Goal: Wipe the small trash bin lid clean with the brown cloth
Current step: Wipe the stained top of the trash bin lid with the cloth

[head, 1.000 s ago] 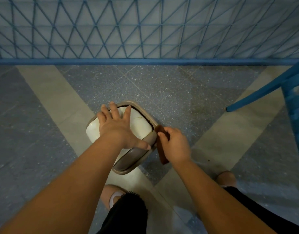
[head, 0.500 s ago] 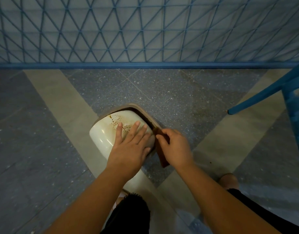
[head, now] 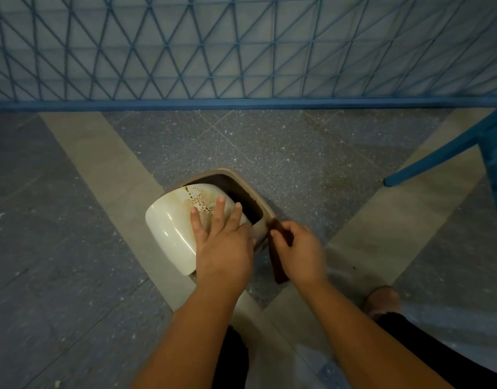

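Observation:
A small trash bin stands on the floor with a tan rim (head: 243, 179) and a cream swing lid (head: 171, 228). The lid is tipped, a dark gap showing behind it, and brown speckled stains (head: 201, 203) mark its upper part. My left hand (head: 222, 242) lies flat on the lid, fingers straight and spread, fingertips by the stains. My right hand (head: 300, 252) is just right of the bin and pinches a brown cloth (head: 278, 265) that hangs down beside the rim.
The floor is grey speckled tile (head: 283, 153) with pale beige bands. A blue lattice fence (head: 241, 51) with a blue base rail runs across the back. A blue chair leg (head: 438, 155) juts in at the right. My foot (head: 382, 301) is at the lower right.
The lid has swung over, showing its stained cream face. My left hand moved from the far rim onto that face and pressed flat. The right hand kept the cloth by the rim.

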